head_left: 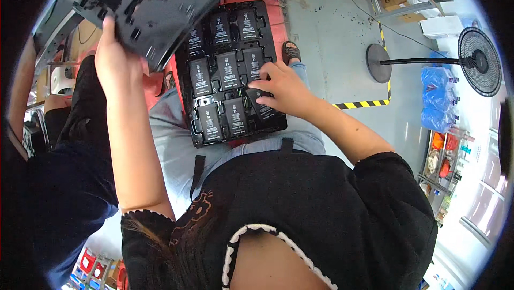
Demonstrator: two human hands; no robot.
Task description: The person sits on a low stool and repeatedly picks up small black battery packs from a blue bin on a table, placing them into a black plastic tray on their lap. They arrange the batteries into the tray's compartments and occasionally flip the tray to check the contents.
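My left hand (pixel 119 68) grips the near edge of a black molded plastic tray (pixel 166 9), raised and tilted at the upper left. Across my lap lies a second black tray (pixel 270 33), holding rows of flat black rechargeable batteries with white print, such as the middle one (pixel 227 70). My right hand (pixel 286 89) is over this tray's right side. Its thumb and fingertips are curled at the top end of a battery (pixel 261 105), which sits askew in the near right corner. The raised tray hides the lower tray's far left corner.
A person in dark clothes (pixel 69 193) sits close on my left. Red material (pixel 276 14) lies under the tray. To the right stand a black fan (pixel 476 59) with a round base (pixel 378 63), blue-wrapped water bottles (pixel 436 100) and a stocked shelf (pixel 441 167). Striped tape (pixel 364 104) marks the floor.
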